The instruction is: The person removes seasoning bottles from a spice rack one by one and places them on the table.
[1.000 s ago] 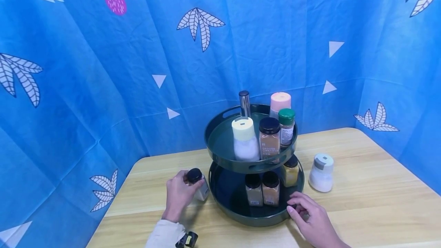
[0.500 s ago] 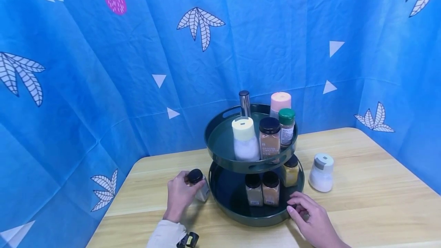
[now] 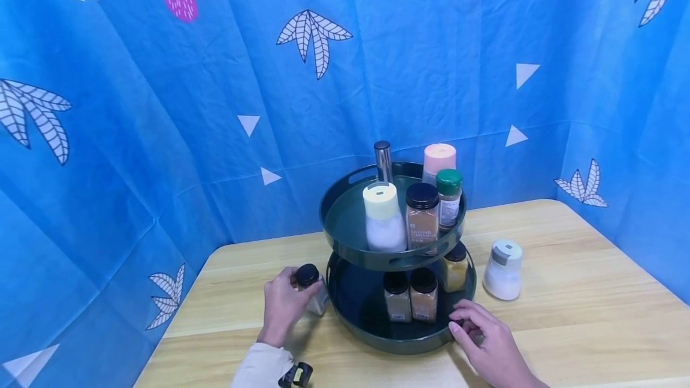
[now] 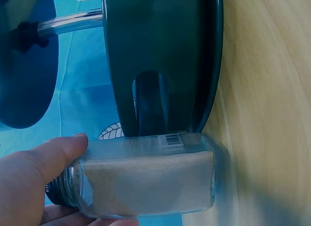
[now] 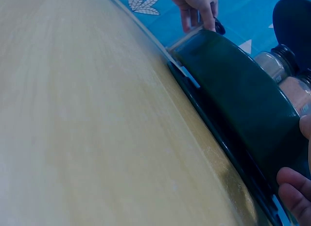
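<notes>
My left hand (image 3: 283,307) holds a square clear spice jar (image 3: 318,300) by its black-lidded top, with thumb and fingers on opposite sides. Pale powder fills much of the jar (image 4: 150,184) in the left wrist view. It stands just left of a dark green two-tier turntable tray, close beside the lower tier (image 3: 399,346). At the front right, my right hand (image 3: 490,340) pinches the lower tier's rim between thumb and fingers. Inside that tier are a jar of greyish powder (image 3: 398,305), one of orange-brown powder (image 3: 424,304) and a yellow one (image 3: 456,273).
The upper tier (image 3: 342,205) bears a cream-lidded shaker (image 3: 385,223), a ground cinnamon jar (image 3: 422,220), a green-capped jar (image 3: 448,202) and a pink-lidded container (image 3: 439,160). A metal post (image 3: 383,163) rises behind. A white-lidded shaker (image 3: 504,271) stands right on the wooden table (image 3: 571,310).
My left hand and the spice jar have shifted very slightly to the right, toward the tray. My right hand keeps its place at the rim.
</notes>
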{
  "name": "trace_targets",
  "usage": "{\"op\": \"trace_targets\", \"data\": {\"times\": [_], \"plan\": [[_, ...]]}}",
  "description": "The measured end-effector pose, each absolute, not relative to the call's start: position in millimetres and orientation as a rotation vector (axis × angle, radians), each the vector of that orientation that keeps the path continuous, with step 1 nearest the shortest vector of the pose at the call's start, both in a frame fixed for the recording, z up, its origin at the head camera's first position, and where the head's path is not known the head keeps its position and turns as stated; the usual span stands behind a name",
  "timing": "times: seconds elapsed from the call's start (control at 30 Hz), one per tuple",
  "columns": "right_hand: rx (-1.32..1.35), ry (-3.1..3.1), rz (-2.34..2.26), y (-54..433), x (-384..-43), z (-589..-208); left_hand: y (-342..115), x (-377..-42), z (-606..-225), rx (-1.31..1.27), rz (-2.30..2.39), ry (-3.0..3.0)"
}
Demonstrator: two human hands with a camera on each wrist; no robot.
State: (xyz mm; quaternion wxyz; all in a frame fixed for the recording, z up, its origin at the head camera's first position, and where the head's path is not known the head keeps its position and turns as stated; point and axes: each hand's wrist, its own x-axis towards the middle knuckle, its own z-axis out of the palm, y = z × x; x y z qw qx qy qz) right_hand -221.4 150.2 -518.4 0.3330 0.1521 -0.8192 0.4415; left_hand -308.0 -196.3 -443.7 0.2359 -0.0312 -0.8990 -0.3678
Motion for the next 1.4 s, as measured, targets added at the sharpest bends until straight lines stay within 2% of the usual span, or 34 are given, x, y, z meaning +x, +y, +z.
{"op": "trace_targets", "data": {"times": [0.8,1.4], "plan": [[0.344,-2.186,1.18,149.7,-220.6,-517.4,-197.4,-308.9,-449.4,-0.067,-1.039,-2.482],[0.423,-2.114,1.139,150.2,-223.7,-519.2,-195.8,-303.2,-449.5,-0.11,-1.02,-2.504]]}}
